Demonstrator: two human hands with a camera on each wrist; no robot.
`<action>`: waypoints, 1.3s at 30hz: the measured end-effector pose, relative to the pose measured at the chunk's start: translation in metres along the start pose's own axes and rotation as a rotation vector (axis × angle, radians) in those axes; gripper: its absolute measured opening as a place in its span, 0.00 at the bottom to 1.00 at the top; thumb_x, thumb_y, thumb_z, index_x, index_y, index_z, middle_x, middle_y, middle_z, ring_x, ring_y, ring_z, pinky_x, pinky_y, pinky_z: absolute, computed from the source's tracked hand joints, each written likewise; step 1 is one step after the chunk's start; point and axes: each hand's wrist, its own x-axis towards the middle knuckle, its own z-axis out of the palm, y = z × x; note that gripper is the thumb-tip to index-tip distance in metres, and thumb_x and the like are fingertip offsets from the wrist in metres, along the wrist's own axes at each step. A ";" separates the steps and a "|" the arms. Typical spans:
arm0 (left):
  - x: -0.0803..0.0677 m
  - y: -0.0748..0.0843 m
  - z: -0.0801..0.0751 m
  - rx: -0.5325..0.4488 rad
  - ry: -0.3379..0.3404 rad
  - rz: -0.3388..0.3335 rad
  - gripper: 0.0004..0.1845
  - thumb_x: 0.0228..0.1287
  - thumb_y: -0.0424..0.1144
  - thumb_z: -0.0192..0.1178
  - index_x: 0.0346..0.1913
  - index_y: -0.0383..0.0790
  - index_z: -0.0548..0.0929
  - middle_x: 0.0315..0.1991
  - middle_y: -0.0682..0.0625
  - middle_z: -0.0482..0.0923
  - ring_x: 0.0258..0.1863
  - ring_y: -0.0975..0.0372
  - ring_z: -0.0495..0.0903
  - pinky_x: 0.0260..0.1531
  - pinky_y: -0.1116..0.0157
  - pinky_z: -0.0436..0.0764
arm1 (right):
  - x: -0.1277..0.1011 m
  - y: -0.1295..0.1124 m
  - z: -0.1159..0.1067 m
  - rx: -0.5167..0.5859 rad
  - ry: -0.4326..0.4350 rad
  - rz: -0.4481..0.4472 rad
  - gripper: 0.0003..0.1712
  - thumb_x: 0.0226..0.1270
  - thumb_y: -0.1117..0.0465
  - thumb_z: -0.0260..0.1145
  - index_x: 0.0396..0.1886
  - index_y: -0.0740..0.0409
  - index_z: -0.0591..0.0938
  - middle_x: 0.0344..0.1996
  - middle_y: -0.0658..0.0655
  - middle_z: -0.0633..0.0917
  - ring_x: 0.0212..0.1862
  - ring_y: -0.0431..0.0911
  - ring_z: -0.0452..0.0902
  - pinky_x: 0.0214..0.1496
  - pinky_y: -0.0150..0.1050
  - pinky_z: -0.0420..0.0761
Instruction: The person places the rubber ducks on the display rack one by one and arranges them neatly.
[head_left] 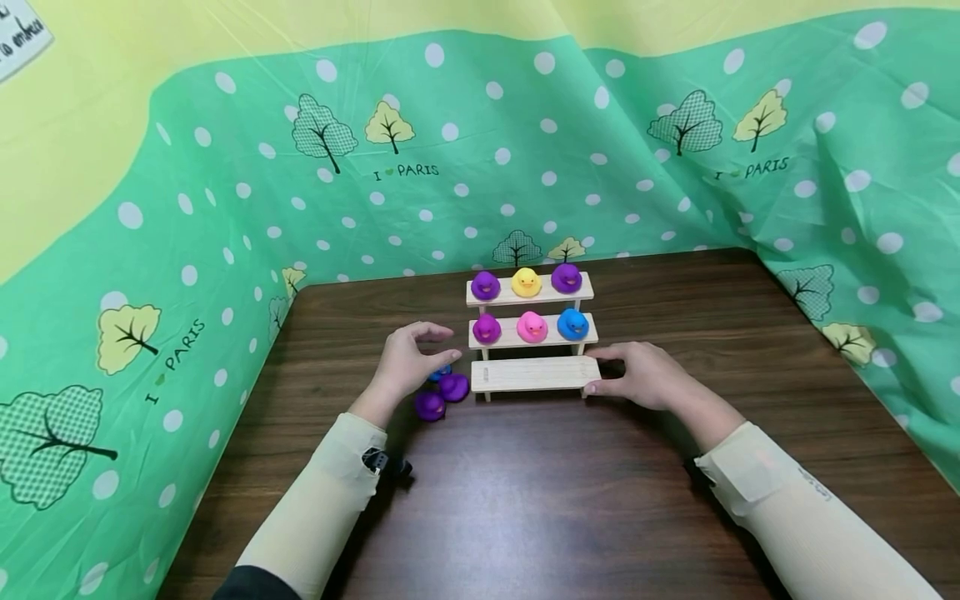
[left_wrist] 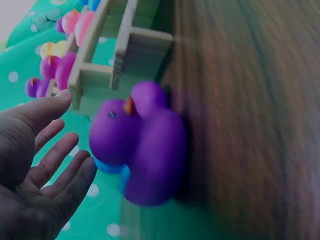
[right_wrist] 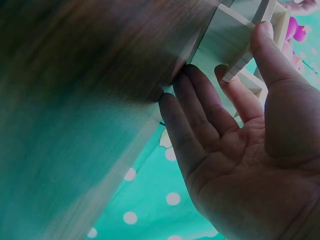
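Note:
My left hand (head_left: pixel 405 360) hovers with thumb and fingers spread over a small cluster of rubber ducks at the left. Two are purple: a nearer duck (head_left: pixel 430 406) and another duck (head_left: pixel 453 387); a blue duck (head_left: pixel 440 374) is partly hidden behind. In the left wrist view the fingertips stop just beside the purple duck (left_wrist: pixel 157 160), with nothing in the grasp. My right hand (head_left: pixel 643 375) pinches the right end of the bare front wooden stand (head_left: pixel 536 374), thumb on the near edge and index finger at the far edge; its other fingers (right_wrist: pixel 200 110) reach down by the tabletop.
Behind the front stand rise two more stands. The middle stand (head_left: pixel 510 332) bears purple, pink and blue ducks; the back stand (head_left: pixel 506 288) bears purple, yellow and purple ones. A dark wooden table (head_left: pixel 510 500) lies below, with a green dotted curtain (head_left: pixel 465 200) around it.

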 end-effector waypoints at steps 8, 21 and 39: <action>-0.006 -0.021 -0.006 0.010 -0.006 -0.034 0.16 0.61 0.38 0.79 0.49 0.34 0.90 0.48 0.47 0.87 0.48 0.49 0.89 0.47 0.59 0.89 | 0.000 -0.001 0.001 0.001 0.004 -0.004 0.39 0.61 0.38 0.79 0.69 0.47 0.83 0.64 0.65 0.82 0.63 0.62 0.78 0.62 0.67 0.78; -0.012 -0.029 -0.011 0.056 -0.005 -0.112 0.17 0.60 0.41 0.80 0.50 0.39 0.91 0.51 0.48 0.86 0.46 0.51 0.89 0.46 0.58 0.89 | -0.001 -0.003 0.000 -0.004 0.003 -0.012 0.38 0.61 0.38 0.79 0.69 0.47 0.83 0.64 0.63 0.83 0.62 0.59 0.79 0.62 0.65 0.79; -0.011 -0.034 -0.007 0.129 -0.015 -0.108 0.15 0.56 0.42 0.82 0.45 0.42 0.94 0.44 0.50 0.90 0.50 0.56 0.86 0.54 0.56 0.85 | -0.002 -0.001 0.001 -0.007 0.007 -0.015 0.38 0.61 0.37 0.78 0.69 0.46 0.83 0.64 0.63 0.83 0.64 0.62 0.78 0.62 0.67 0.78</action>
